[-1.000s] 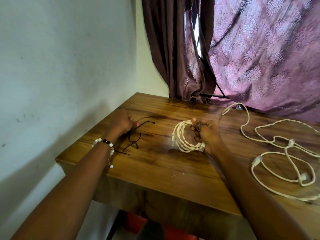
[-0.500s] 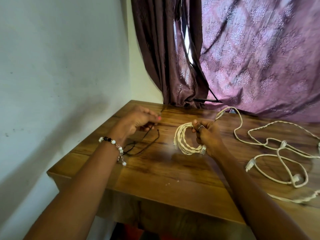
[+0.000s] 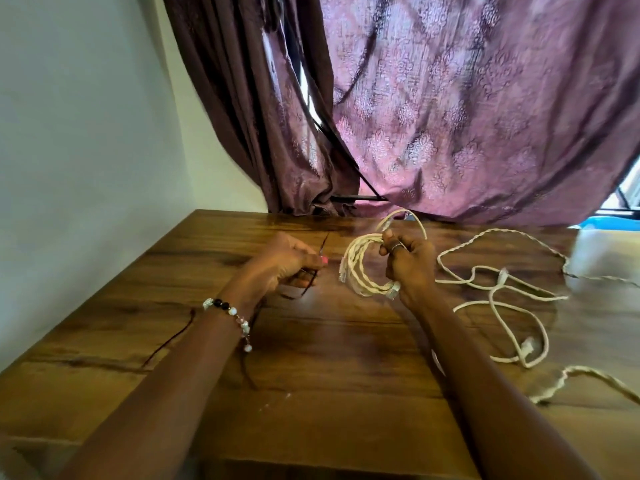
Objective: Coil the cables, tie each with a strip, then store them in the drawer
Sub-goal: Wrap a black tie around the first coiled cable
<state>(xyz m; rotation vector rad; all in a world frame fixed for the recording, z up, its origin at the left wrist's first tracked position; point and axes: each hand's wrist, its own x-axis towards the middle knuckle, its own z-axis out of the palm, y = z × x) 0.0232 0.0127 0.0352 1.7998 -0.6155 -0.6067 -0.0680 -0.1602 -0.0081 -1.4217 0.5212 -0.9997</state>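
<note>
My right hand (image 3: 410,268) grips a coiled cream cable (image 3: 358,268) upright just above the wooden table (image 3: 311,393), with its white plug ends showing at the left and bottom of the coil. Left of it, my left hand (image 3: 287,265) pinches a thin dark strip (image 3: 317,268) between thumb and fingers; one end of the strip sticks up behind the hand. More dark strips (image 3: 169,341) lie on the table by my left forearm. Loose cream cables (image 3: 498,296) sprawl over the table to the right.
A white and blue plastic container (image 3: 609,251) stands at the far right of the table. Purple curtains (image 3: 450,116) hang behind the table's back edge. A pale wall (image 3: 76,133) runs along the left side.
My left hand has picked a dark strip off the table and brought it toward the coil. The coil stays in my right hand. My view has moved closer and lower.
</note>
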